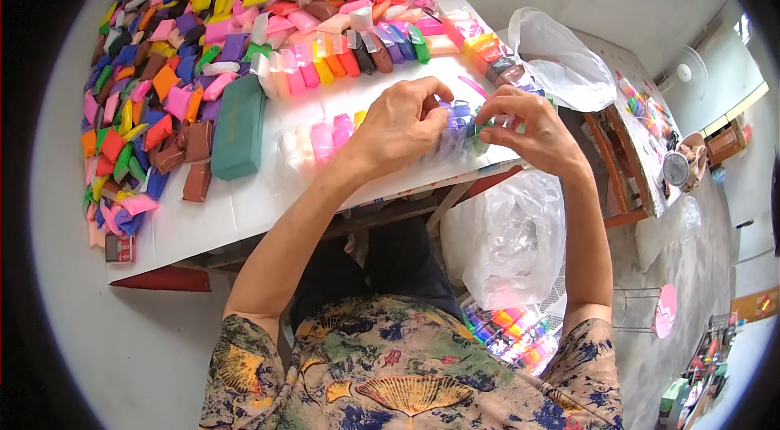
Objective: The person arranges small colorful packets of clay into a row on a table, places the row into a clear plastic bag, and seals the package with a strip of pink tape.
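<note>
A row of small coloured packets (322, 137), running from pale pink to blue and green, lies in clear plastic near the table's front edge. Over its middle is my left hand (398, 125), thumb and forefinger pinched together; what they hold, if anything, is hidden. My right hand (532, 128) is at the row's right end, fingers and thumb closed on the clear plastic bag (475, 140) by the green packet. Just behind stands a second row of packets (325, 60), ordered by colour. The green box (239, 128) rests left of both rows.
A large heap of loose coloured packets (175, 48) covers the table's left and back. More bagged rows (491, 52) and a white plastic bag (561, 56) are at the right. Below the edge hangs a clear bag (516, 235), above bagged packets (512, 332). A pink stool (665, 310) stands right.
</note>
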Demonstrator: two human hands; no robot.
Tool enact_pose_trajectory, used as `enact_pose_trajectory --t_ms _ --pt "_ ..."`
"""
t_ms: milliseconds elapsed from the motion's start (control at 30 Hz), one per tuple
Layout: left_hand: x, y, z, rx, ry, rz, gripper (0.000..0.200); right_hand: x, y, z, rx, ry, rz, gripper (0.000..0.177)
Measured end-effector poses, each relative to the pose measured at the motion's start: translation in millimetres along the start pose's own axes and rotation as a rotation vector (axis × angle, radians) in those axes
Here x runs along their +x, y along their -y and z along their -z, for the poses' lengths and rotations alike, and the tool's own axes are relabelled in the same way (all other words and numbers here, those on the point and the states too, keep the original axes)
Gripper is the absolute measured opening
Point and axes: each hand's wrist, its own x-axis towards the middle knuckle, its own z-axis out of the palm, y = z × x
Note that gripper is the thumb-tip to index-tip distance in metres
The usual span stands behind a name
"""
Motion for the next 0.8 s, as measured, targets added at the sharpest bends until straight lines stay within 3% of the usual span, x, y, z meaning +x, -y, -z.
enact_pose_trajectory --t_ms 300,600,800 --pt "-0.2 1.0 1.3 0.005 0.045 -0.017 0.012 -13.9 7.1 -10.7 -0.017 -0.188 0.043 0.016" --pt "-1.3 1.3 1.5 0.017 0.048 -0.056 0.012 -20.3 2.7 -11.5 0.055 -0.187 -0.03 0.011" --pt "-4.0 -0.7 1.9 0.037 0.037 -0.084 0.013 -24.3 5.2 -19.9 -0.102 -0.325 -0.009 0.012"
